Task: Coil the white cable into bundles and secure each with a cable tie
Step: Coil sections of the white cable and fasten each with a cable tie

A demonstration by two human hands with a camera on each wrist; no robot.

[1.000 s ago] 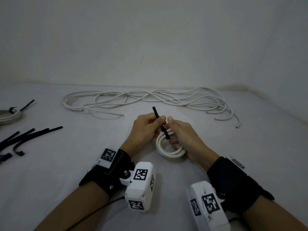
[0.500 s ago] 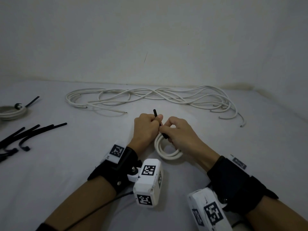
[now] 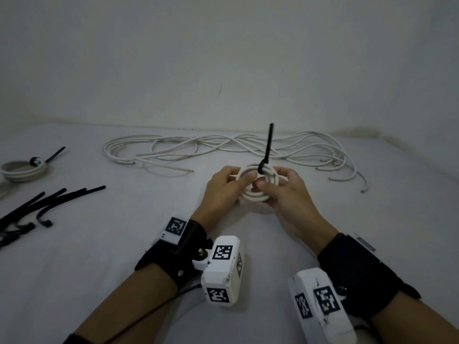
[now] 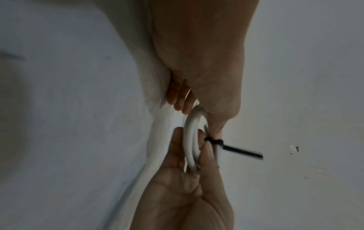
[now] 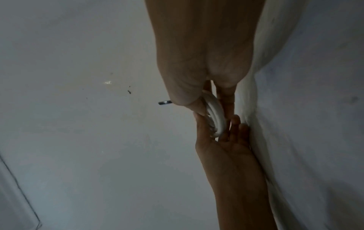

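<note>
Coil now raised, both-hand grip

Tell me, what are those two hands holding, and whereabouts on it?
Both hold the small coiled white cable bundle: the left hand grips its left rim, the right hand its right rim. The black cable tie around its top is untouched.

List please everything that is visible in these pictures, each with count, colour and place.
coiled bundle: one, white, held up between both hands, centre
cable tie: one, black, cinched round the bundle's top, tail sticking up
loose cable: one tangled pile, white, far side of the table
finished bundle: one, white with black tie, far left
spare ties: several, black, left side
table: one, white
wrist cameras: two, white, on black straps
hands: left hand and right hand, both holding the bundle
</note>
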